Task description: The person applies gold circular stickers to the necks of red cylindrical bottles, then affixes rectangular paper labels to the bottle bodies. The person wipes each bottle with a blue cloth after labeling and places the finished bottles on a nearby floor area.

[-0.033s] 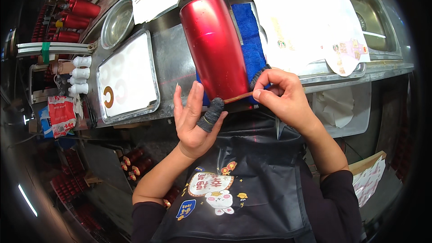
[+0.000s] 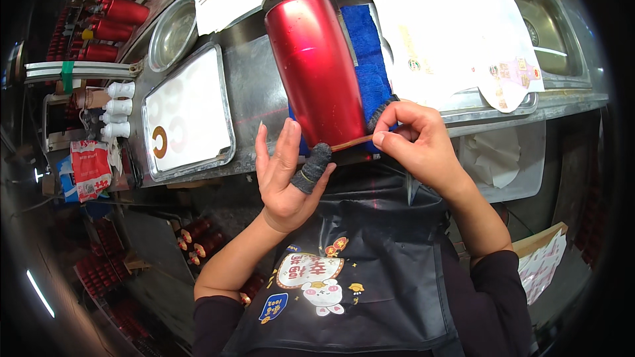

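Note:
A glossy red bottle lies on a blue towel, its neck pointing away from me and its base at the bench's front edge. Along that base runs a thin copper-coloured strip. The thumb and forefinger of my right hand pinch the strip's right end, while another finger, in a grey knit sleeve, rests by the bottle's right side. My left hand has its fingers spread. Its grey-sleeved finger presses at the strip's left end against the base; the contact itself is hidden.
Left of the bottle is a metal tray with a white sheet and a gold C-shaped piece. A round metal bowl stands behind it. White paper covers the right bench beside a sink. More red bottles line the far left.

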`<state>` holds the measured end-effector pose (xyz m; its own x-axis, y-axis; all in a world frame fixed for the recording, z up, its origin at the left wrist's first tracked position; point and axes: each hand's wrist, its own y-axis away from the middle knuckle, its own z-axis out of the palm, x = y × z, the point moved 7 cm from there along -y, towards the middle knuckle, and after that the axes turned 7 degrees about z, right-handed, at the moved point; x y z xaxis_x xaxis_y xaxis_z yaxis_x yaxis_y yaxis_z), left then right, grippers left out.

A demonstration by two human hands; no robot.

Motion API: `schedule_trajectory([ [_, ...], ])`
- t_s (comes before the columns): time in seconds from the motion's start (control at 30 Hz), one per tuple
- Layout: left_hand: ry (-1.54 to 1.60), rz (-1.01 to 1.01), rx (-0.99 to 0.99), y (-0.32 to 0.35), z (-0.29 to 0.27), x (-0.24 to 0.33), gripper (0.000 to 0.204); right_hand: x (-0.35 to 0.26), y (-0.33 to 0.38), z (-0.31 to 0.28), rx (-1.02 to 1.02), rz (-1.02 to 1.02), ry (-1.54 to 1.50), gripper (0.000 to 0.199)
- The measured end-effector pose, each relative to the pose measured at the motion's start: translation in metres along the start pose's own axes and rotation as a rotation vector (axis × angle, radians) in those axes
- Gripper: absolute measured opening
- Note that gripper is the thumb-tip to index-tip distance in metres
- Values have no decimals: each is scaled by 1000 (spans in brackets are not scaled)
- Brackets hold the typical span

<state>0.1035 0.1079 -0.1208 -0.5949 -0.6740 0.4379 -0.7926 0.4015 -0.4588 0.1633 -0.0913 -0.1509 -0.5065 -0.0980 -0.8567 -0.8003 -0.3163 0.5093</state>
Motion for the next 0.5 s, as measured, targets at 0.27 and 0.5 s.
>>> schedule_trajectory([
  [0.27, -118, 105, -27, -18, -4, 11, 38, 6, -2, 0, 16, -28, -13, 8],
  [0.5, -226, 146, -75, -45, 2, 24, 31, 7, -5, 3, 51, -63, 9, 8],
])
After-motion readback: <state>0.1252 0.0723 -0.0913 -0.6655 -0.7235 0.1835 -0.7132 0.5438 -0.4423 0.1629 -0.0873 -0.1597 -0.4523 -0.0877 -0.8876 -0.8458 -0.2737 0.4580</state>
